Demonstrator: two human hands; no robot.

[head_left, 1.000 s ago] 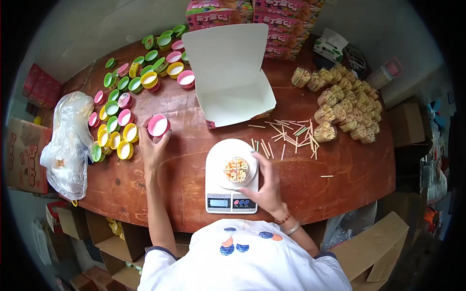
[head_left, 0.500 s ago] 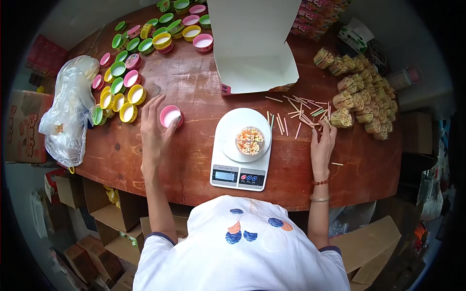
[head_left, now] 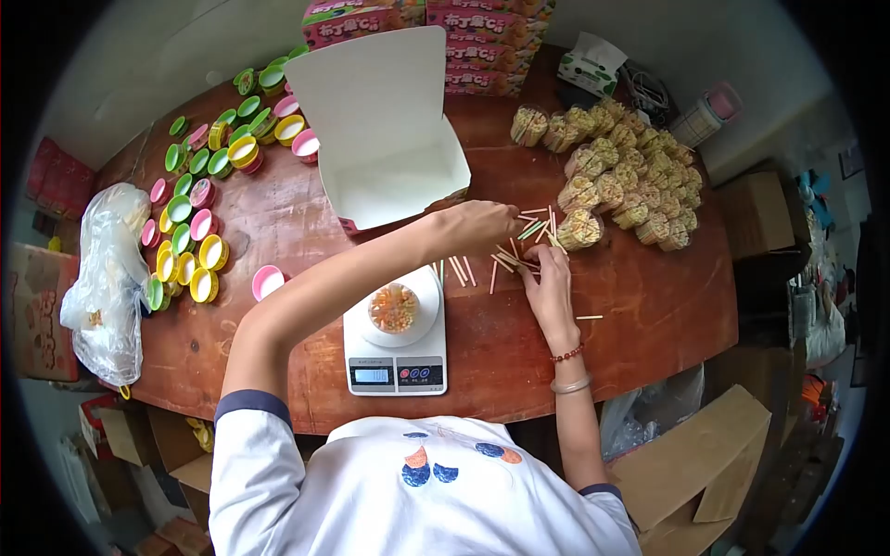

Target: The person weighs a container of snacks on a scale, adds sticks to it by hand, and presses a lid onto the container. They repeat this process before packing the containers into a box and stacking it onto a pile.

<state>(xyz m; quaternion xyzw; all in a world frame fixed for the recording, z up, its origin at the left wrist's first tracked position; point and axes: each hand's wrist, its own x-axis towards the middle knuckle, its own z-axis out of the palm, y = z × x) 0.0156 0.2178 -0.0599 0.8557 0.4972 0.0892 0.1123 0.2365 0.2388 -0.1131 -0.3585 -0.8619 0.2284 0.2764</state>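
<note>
My left hand (head_left: 477, 228) reaches across the table above the loose thin sticks (head_left: 457, 269), its fingers curled down and partly hidden. From the near side, my right hand (head_left: 552, 289) closes its thumb and fingertips around a few of the pale sticks. Beside the forearm stands a white digital kitchen scale (head_left: 427, 357). On its round plate sits a clear round cup (head_left: 394, 308) packed with upright sticks, seen from above. A pink tub (head_left: 268, 282) with a white inside lies left of my left forearm.
An open white carton (head_left: 389, 176) stands behind my left hand. Several stick-filled cups (head_left: 640, 181) crowd the right side. Green, yellow and pink tubs (head_left: 212, 251) spread over the left, near a plastic bag (head_left: 107, 287). Printed boxes (head_left: 487, 46) are stacked at the back.
My left hand has left the pink tub and swung right across the scale to the sticks. The right hand stays at the sticks. The view has shifted.
</note>
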